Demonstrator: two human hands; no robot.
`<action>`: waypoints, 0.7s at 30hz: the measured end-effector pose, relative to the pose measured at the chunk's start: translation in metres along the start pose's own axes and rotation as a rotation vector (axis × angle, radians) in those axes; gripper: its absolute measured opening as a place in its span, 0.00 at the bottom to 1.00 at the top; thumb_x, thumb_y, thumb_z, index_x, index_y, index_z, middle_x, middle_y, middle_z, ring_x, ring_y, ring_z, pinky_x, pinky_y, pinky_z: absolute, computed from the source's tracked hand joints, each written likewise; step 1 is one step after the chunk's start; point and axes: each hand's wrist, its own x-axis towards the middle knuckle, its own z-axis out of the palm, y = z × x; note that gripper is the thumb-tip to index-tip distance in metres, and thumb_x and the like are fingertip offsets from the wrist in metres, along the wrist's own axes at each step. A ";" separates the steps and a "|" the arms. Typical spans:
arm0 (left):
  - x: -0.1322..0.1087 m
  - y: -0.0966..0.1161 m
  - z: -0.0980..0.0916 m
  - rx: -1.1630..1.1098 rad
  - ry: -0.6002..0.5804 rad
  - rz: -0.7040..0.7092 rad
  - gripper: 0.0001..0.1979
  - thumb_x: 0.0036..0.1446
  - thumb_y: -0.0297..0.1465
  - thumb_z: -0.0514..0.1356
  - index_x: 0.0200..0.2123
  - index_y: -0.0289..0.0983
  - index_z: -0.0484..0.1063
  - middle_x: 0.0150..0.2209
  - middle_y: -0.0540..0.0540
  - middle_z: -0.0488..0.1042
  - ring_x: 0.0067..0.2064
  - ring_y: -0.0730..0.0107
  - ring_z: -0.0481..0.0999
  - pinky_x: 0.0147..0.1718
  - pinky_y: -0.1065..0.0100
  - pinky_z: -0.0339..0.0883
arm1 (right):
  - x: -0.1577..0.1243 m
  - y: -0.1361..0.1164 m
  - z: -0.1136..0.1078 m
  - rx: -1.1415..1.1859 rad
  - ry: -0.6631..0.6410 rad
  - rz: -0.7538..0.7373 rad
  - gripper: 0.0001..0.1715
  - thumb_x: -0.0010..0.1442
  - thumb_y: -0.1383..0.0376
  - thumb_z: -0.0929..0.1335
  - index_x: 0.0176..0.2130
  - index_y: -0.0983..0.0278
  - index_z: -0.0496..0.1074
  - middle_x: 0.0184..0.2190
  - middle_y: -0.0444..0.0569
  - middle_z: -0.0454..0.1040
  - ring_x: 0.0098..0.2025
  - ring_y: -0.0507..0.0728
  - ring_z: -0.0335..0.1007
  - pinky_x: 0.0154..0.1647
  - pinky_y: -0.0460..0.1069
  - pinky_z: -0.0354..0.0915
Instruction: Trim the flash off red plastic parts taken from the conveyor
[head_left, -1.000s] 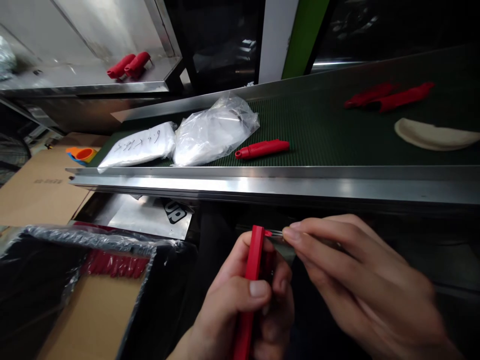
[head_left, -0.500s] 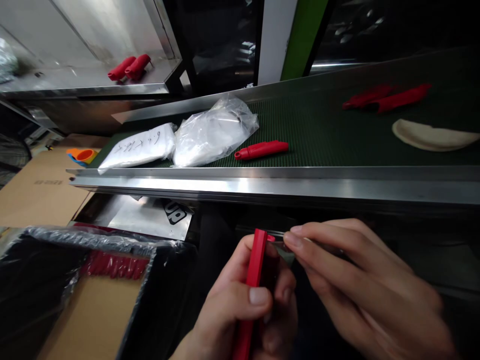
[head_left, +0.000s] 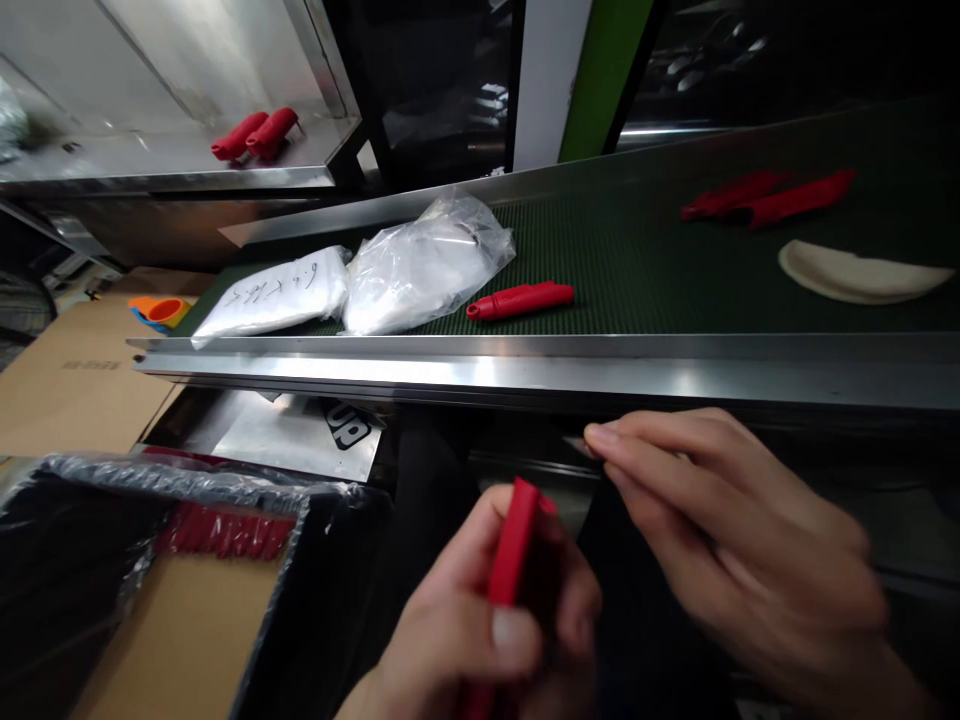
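My left hand (head_left: 465, 625) is wrapped round a long red plastic part (head_left: 514, 550), which stands tilted with its top end pointing up and away. My right hand (head_left: 727, 530), to the right and a little higher, pinches a small thin blade-like tool (head_left: 579, 445) between thumb and fingertips. Its tip is apart from the red part. Beyond the hands, a similar red piece (head_left: 521, 300) lies on the green ribbed belt (head_left: 622, 270).
On the belt are two white plastic-wrapped packs (head_left: 427, 265), more red pieces (head_left: 799, 200) and a cream curved piece (head_left: 855, 272). A metal rail (head_left: 600, 375) edges it. At lower left, a lined box (head_left: 202, 625) holds several red pieces; two others (head_left: 259, 135) lie on a metal shelf.
My right hand has moved up and away from the red part, taking the tool tip off its top end. My left hand, still round the part, has dropped slightly.
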 end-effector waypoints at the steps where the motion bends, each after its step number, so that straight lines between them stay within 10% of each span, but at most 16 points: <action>1: 0.001 0.001 -0.002 -0.043 -0.012 0.023 0.15 0.57 0.35 0.61 0.47 0.40 0.68 0.33 0.47 0.73 0.22 0.79 0.68 0.18 0.81 0.58 | 0.001 -0.001 -0.001 0.008 -0.024 -0.032 0.27 0.58 0.81 0.67 0.55 0.64 0.72 0.47 0.53 0.74 0.48 0.58 0.70 0.45 0.54 0.69; 6: 0.005 0.007 -0.009 -0.158 -0.130 -0.135 0.17 0.59 0.37 0.58 0.50 0.36 0.70 0.38 0.38 0.79 0.34 0.64 0.79 0.21 0.78 0.64 | 0.002 -0.003 -0.007 -0.009 -0.149 -0.153 0.23 0.60 0.79 0.66 0.52 0.65 0.73 0.47 0.54 0.73 0.49 0.61 0.67 0.44 0.56 0.66; 11: 0.002 0.005 0.000 -0.249 0.038 -0.116 0.17 0.56 0.35 0.59 0.44 0.29 0.75 0.33 0.37 0.79 0.33 0.67 0.79 0.35 0.73 0.70 | 0.001 0.002 -0.010 -0.002 -0.172 -0.203 0.24 0.61 0.76 0.65 0.55 0.61 0.70 0.49 0.53 0.71 0.50 0.64 0.65 0.45 0.60 0.63; 21: 0.007 0.004 -0.011 -0.119 -0.170 -0.187 0.26 0.63 0.43 0.49 0.49 0.30 0.75 0.20 0.46 0.67 0.18 0.73 0.61 0.15 0.75 0.52 | 0.001 0.004 -0.002 -0.118 -0.019 -0.232 0.17 0.66 0.72 0.64 0.49 0.54 0.72 0.44 0.48 0.75 0.46 0.59 0.68 0.46 0.59 0.64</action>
